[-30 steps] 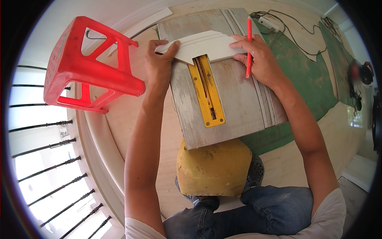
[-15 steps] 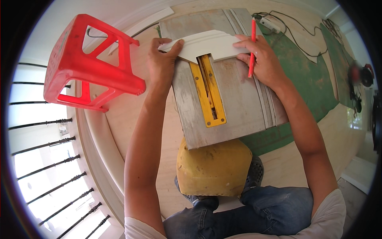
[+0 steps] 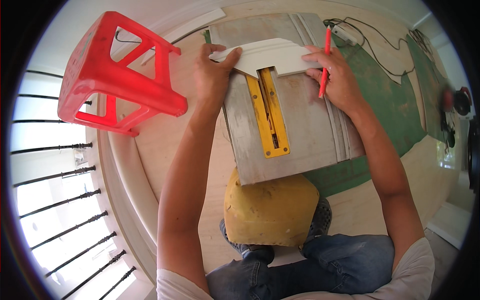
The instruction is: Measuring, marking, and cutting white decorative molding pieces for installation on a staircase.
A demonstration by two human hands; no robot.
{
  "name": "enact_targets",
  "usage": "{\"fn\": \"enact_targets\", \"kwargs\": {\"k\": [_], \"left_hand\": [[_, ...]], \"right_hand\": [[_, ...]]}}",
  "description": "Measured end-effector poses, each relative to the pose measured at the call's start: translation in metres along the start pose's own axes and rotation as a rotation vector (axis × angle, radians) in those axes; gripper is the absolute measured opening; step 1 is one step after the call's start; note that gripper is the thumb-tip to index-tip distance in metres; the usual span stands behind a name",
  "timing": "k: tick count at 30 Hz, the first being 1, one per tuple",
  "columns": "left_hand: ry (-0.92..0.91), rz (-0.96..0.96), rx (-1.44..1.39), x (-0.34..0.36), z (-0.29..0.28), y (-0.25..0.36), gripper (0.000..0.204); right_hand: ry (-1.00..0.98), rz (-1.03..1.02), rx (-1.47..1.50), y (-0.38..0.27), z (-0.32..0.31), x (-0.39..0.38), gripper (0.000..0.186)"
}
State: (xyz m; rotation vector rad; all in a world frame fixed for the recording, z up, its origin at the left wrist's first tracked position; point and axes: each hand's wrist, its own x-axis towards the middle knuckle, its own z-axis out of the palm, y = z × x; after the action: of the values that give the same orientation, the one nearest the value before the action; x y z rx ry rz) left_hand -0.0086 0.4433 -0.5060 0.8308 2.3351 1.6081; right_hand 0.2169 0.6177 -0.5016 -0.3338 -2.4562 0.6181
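White moulding (image 3: 280,56) pinched by left hand (image 3: 215,69) and right hand (image 3: 339,75), apparently aligning at table saw (image 3: 307,125); next needs steady pressure.

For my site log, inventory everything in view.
Tabletop: one, grey, centre.
Slotted insert: one, yellow, in tabletop.
Board: one, white, across tabletop.
Pencil: one, red, in right hand.
Casing: one, yellow, below tabletop.
Stool: one, red, left.
Railing bars: several, black, left.
Strip: one, white, upper left.
Sheets: two, green, right.
Power strip: one, white, upper right.
Cables: several, dark, upper right.
Jeans: one pair, blue, bottom.
Left hand: one, gripping board.
Right hand: one, gripping board.
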Motion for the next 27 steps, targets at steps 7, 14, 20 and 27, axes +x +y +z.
{"fn": "enact_targets", "kwargs": {"k": [7,14,20,27], "left_hand": [[0.001,0.025,0.003,0.005,0.0,-0.009,0.051],[-0.038,-0.093,-0.094,0.002,-0.007,0.0,0.048],[-0.039,-0.141,-0.13,0.002,-0.012,0.0,0.046],[-0.033,-0.055,-0.12,0.008,-0.016,-0.015,0.044]], "right_hand": [[0.0,-0.004,-0.038,-0.006,-0.002,0.002,0.027],[-0.013,-0.019,0.001,-0.007,0.0,0.005,0.028],[0.003,-0.118,-0.055,-0.006,0.003,0.007,0.029],[0.009,-0.173,-0.076,-0.008,0.004,0.01,0.03]]}}
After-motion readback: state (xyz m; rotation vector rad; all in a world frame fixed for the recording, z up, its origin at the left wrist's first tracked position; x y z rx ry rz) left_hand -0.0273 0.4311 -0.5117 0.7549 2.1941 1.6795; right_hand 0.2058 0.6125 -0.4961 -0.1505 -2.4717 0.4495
